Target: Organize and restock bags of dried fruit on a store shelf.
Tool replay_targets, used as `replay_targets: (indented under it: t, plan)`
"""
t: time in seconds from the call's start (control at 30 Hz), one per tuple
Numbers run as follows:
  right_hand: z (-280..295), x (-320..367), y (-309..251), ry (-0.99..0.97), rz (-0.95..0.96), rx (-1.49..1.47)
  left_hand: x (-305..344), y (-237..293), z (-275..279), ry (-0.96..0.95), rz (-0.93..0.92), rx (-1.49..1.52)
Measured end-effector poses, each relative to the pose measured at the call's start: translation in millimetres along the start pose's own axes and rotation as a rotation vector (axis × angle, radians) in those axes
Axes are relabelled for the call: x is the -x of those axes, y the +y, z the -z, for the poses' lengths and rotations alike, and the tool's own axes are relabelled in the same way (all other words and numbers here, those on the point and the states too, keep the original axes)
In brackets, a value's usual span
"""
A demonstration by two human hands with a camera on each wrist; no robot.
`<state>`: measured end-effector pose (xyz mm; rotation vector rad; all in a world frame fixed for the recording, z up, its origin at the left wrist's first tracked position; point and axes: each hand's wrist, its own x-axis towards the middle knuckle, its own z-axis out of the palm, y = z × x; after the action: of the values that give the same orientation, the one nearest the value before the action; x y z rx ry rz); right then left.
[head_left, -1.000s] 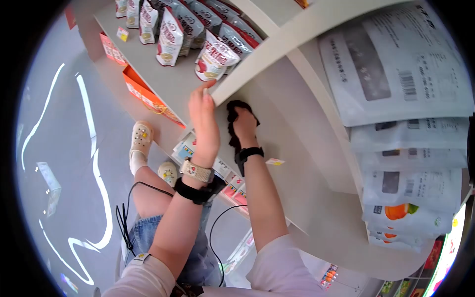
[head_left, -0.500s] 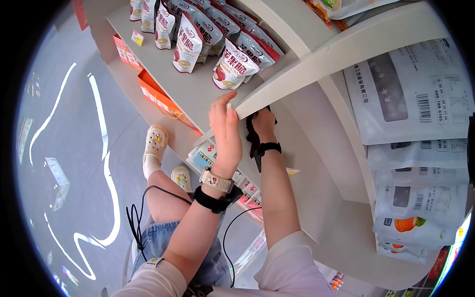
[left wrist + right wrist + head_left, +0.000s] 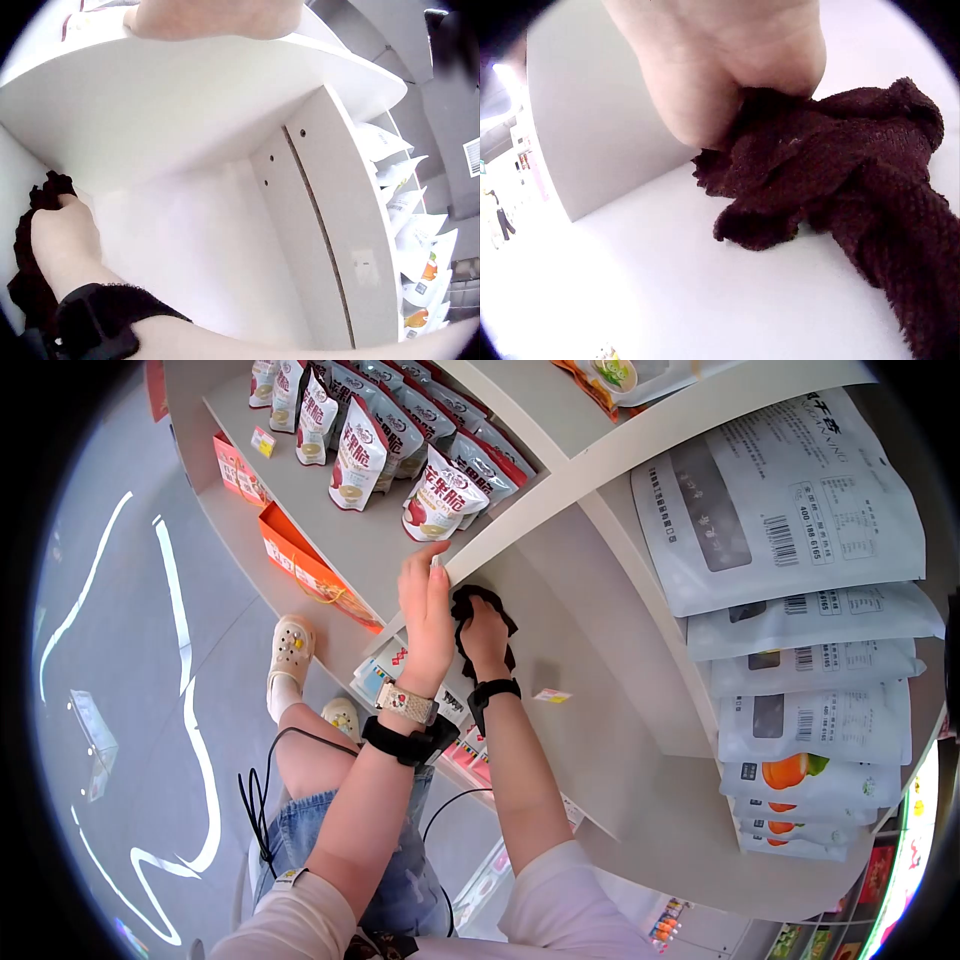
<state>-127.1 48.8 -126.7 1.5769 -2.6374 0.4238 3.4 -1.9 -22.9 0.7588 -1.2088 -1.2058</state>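
Note:
My right hand (image 3: 487,638) grips a bunched dark maroon cloth (image 3: 855,165) and holds it down on the pale shelf board (image 3: 705,277), close beside an upright panel. In the right wrist view the palm covers part of the cloth, while loose folds spread out from under it. The fingertips are hidden there. My left hand (image 3: 425,625) holds nothing; its fingers are straight, with the tips right at the front edge of the white shelf divider (image 3: 520,505). At the top of the left wrist view, only part of that hand (image 3: 217,16) shows.
Apple-chip pouches (image 3: 440,495) stand in the compartment beyond the divider. Large grey-white bags (image 3: 780,510) fill the one on the right. A price tag (image 3: 552,696) sits near my right forearm. Below the shelf are an orange gift bag (image 3: 305,560) and small boxes.
Half a second ago my right hand and the cloth were tucked close to the divider; now they are farther out from it. My left hand keeps its place at the divider edge.

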Motion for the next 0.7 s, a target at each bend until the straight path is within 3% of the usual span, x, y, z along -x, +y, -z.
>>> replay_targets:
  t: [0.4, 0.7]
  plan:
    - [-12.0, -17.1, -14.2, -0.121, 0.001, 0.260, 0.4, 2.5, -2.3, 0.039, 0.028, 0.026]
    - [-14.9, -42.5, 8.8, -0.098, 0.018, 0.167, 0.2, 3.1, -2.4, 0.039, 0.038, 0.029]
